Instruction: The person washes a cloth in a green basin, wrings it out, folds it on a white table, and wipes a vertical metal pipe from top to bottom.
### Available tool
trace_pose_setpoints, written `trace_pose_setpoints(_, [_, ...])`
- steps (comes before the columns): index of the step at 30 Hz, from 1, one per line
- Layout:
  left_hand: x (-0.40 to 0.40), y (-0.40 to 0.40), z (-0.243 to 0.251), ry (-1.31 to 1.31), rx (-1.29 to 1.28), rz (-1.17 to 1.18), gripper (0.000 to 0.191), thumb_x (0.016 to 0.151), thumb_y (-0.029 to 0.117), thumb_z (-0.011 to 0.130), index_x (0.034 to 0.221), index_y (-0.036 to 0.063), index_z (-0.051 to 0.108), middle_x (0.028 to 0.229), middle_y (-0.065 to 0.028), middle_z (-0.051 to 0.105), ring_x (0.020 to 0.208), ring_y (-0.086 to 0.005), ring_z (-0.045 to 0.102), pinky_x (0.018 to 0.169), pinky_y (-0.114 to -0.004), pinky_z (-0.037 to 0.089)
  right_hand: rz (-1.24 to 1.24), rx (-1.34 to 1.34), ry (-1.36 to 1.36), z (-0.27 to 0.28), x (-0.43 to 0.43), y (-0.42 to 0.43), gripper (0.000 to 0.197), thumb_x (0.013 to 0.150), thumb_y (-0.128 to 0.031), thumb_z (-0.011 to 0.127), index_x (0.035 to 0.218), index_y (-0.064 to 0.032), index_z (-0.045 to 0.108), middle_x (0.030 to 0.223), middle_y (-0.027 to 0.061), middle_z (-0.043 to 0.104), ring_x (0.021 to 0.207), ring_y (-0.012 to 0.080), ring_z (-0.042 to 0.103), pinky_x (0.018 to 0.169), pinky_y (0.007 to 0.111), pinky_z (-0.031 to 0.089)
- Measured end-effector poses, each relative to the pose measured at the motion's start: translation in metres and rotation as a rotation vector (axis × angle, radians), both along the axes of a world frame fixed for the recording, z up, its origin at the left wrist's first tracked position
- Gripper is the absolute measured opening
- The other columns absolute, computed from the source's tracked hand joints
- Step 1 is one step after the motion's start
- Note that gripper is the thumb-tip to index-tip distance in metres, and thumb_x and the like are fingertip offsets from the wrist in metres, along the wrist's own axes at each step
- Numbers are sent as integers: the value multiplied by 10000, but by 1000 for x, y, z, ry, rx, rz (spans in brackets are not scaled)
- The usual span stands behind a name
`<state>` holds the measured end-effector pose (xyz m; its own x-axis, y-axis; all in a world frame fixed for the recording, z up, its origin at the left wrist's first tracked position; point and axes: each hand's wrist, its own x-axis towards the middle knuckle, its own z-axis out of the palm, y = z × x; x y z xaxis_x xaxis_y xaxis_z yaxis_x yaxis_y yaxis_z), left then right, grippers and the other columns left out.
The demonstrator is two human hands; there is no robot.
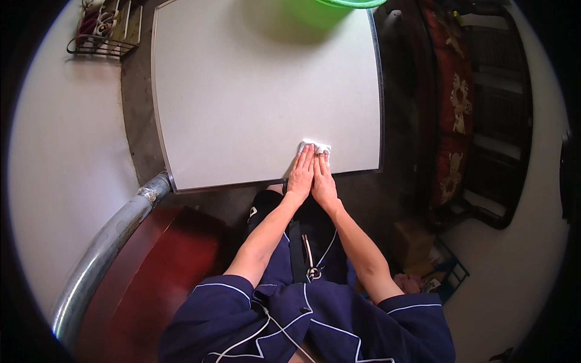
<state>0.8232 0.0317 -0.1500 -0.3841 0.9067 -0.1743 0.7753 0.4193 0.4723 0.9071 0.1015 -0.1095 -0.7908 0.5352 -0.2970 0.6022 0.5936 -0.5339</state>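
A small folded white cloth (322, 148) lies on the pale tabletop (258, 100), close to its front edge and right of the middle. My left hand (299, 179) lies flat with its fingers pressing on the cloth's left part. Side by side with it, my right hand (323, 182) presses on the right part, fingers extended and together. The cloth is partly hidden beneath my fingertips. Both forearms reach forward from my lap over the table's dark-edged front.
A green plastic basin (356, 4) stands on the table's far right part. At left, a thick metal pipe (109, 236) runs toward the table corner, beside a red wooden surface (168, 272). A dark bench with red cushions (455, 104) stands right; a wire rack (106, 43) is far left.
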Motion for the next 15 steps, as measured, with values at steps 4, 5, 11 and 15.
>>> trace_pose_setpoints(4, [1, -6, -3, 14, -46, -12, 592, 924, 115, 469, 1489, 6, 333, 1615, -103, 208, 1498, -270, 170, 1227, -402, 188, 3, -13, -10, -5, 2, -4, 641, 867, 27, 495, 1471, 84, 289, 1531, 292, 279, 1435, 421, 271, 1157, 418, 319])
trace_pose_setpoints(5, [3, -7, -5, 18, -59, -15, 594, 922, 114, 473, 1489, 7, 333, 1614, -107, 208, 1497, -274, 171, 1227, -402, 189, -1, -26, -21, -8, 3, -5, 644, 868, 28, 494, 1474, 81, 285, 1532, 292, 280, 1437, 420, 269, 1159, 418, 315])
trace_pose_setpoints(11, [-8, 5, -38, 71, 33, -70, 610, 906, 109, 486, 1488, 6, 335, 1608, -107, 225, 1497, -272, 175, 1229, -391, 181, -51, 84, 129, -45, -2, 0, 652, 848, 67, 474, 1465, 115, 267, 1513, 325, 279, 1433, 453, 252, 1177, 463, 271])
trace_pose_setpoints(15, [-7, 23, -58, 92, 116, -44, 610, 909, 90, 471, 1494, 3, 324, 1602, -110, 240, 1498, -267, 169, 1235, -380, 165, -67, 144, 222, -77, -3, 18, 636, 836, 75, 487, 1447, 110, 313, 1503, 324, 298, 1427, 453, 263, 1162, 445, 298])
